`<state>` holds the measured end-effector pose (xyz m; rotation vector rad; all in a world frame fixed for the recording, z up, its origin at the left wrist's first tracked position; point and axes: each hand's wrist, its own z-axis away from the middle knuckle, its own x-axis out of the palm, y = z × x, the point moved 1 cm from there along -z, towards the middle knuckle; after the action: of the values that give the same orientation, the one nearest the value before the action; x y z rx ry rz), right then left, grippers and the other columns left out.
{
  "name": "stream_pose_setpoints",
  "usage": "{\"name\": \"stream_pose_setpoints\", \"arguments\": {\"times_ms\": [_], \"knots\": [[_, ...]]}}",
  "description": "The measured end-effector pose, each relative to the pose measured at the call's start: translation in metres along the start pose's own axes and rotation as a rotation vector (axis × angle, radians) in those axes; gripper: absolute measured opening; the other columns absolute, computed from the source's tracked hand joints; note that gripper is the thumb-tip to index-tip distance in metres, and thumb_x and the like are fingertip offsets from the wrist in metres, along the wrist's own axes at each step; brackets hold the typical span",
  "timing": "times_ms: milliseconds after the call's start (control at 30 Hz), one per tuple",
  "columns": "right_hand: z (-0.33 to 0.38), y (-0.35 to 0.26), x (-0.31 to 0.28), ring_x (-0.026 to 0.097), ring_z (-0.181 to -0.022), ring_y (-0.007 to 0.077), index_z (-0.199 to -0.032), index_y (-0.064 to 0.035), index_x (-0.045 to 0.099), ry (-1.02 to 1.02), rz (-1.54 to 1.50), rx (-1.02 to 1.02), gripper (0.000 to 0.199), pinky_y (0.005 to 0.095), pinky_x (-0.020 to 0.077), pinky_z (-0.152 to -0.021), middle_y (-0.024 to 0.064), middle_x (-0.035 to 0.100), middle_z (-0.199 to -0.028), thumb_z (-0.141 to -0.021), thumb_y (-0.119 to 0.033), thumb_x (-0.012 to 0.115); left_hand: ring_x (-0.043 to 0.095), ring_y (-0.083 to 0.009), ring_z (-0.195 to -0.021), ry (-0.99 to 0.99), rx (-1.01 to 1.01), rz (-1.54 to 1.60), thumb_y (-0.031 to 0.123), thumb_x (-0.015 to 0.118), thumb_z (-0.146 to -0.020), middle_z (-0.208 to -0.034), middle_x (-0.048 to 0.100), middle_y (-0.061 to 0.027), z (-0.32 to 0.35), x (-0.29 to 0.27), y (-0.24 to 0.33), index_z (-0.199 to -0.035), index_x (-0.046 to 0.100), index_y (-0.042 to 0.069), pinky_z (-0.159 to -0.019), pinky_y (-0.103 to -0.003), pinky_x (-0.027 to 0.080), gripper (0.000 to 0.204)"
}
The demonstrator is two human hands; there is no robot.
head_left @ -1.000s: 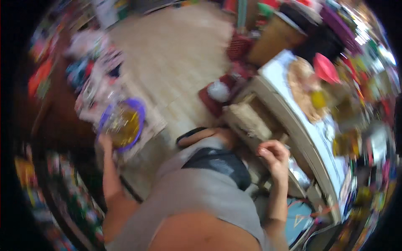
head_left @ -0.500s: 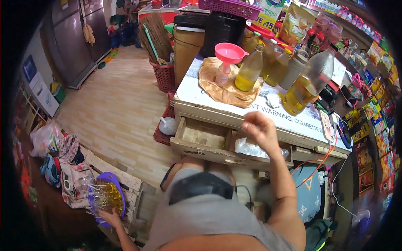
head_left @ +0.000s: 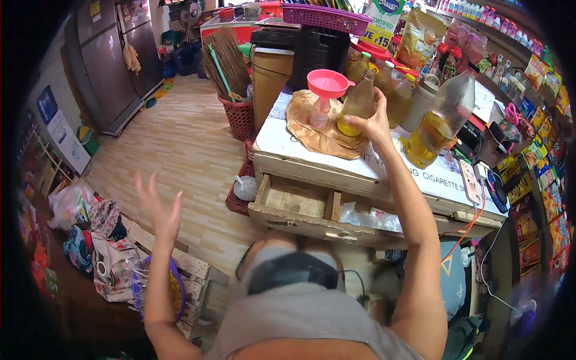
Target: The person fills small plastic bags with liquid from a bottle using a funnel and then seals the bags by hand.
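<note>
My right hand point(head_left: 373, 121) is wrapped round a clear glass bottle point(head_left: 359, 99) partly filled with yellow liquid, which stands on the counter's brown cloth point(head_left: 329, 143). Just left of it, a pink funnel point(head_left: 327, 84) sits in the mouth of a small clear bottle point(head_left: 320, 114). Out over the floor on the left, my left hand point(head_left: 161, 207) is raised with its fingers spread and nothing in it. Behind my left forearm lies a purple basin point(head_left: 177, 288) with yellow packets, partly hidden.
A large plastic bottle point(head_left: 435, 123) of yellow liquid stands at the right, with several capped bottles behind. Below the counter a wooden drawer point(head_left: 294, 201) is pulled out, plastic bags point(head_left: 366, 216) inside it. A phone point(head_left: 470, 182) with an orange cable lies near the edge.
My right hand has reached forward from above the drawer and taken hold of the glass bottle. My left hand has risen away from the purple basin, fingers spread.
</note>
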<state>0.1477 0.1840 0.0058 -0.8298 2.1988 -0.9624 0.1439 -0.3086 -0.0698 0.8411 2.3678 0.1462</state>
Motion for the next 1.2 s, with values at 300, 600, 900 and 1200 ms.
{"name": "stream_pose_setpoints", "arguments": {"times_ms": [300, 600, 900, 1200], "knots": [[-0.003, -0.013, 0.008, 0.054, -0.108, 0.0288, -0.123, -0.0037, 0.035, 0.191, 0.26, -0.192, 0.089, 0.036, 0.0432, -0.094, 0.0166, 0.053, -0.116, -0.048, -0.014, 0.081, 0.034, -0.0287, -0.129, -0.33, 0.262, 0.78, 0.029, 0.066, -0.08, -0.142, 0.031, -0.0121, -0.138, 0.117, 0.144, -0.122, 0.051, 0.013, -0.097, -0.047, 0.038, 0.047], [0.001, -0.057, -0.029, 0.06, -0.095, 0.0353, -0.123, -0.0165, 0.043, 0.014, 0.589, -0.218, 0.078, 0.0421, 0.0485, -0.081, 0.0153, 0.06, -0.108, -0.05, -0.014, 0.071, 0.038, -0.0282, -0.128, -0.592, 0.285, 0.917, 0.039, 0.071, -0.076, -0.142, 0.031, -0.0132, -0.195, 0.186, 0.175, -0.119, 0.055, 0.015, -0.096, -0.047, 0.04, 0.051], [-0.01, -0.054, -0.044, 0.06, -0.085, 0.0332, -0.126, -0.0275, 0.046, -0.09, 0.927, -0.39, 0.076, 0.0433, 0.0498, -0.073, 0.0128, 0.058, -0.089, -0.055, -0.009, 0.067, 0.053, -0.0154, -0.103, -0.67, 0.326, 1.059, 0.018, 0.068, -0.081, -0.116, 0.054, -0.0088, -0.204, 0.205, 0.189, -0.094, 0.063, 0.003, -0.086, -0.027, 0.046, 0.021], [-0.021, -0.057, -0.046, 0.06, -0.085, 0.0312, -0.125, -0.029, 0.05, -0.097, 1.112, -0.556, 0.071, 0.0427, 0.0479, -0.071, 0.0126, 0.057, -0.089, -0.062, -0.002, 0.065, 0.058, -0.0179, -0.087, -0.484, 0.37, 0.812, 0.025, 0.068, -0.08, -0.099, 0.059, -0.0087, -0.203, 0.191, 0.201, -0.09, 0.065, 0.002, -0.077, -0.03, 0.046, 0.025]]}}
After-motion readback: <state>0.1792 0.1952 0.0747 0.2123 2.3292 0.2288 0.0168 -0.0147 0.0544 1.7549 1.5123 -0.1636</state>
